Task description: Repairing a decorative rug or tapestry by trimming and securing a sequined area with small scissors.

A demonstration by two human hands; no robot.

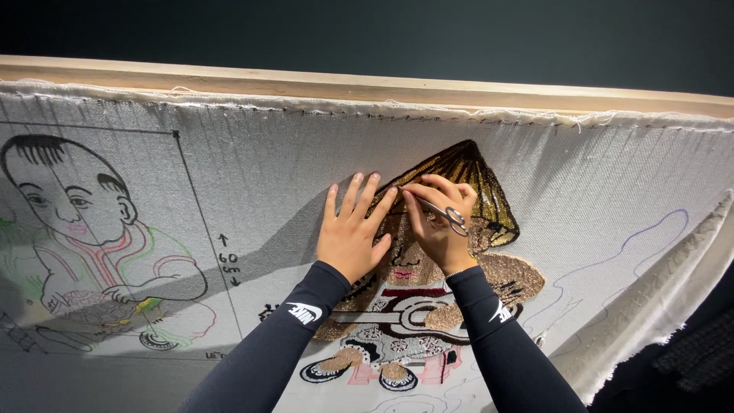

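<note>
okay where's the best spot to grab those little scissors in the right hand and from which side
Take the scissors by the looped handle end, which sits at the lower right over the right hand, coming from the right. The thin blades run up-left toward the fingertips of the left hand, lying flat on the cloth, so that end looks risky.

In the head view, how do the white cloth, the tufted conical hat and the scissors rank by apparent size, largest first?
1. White cloth, filling most of the view.
2. Tufted conical hat.
3. Scissors in the right hand, clearly smallest and partly hidden.
</note>
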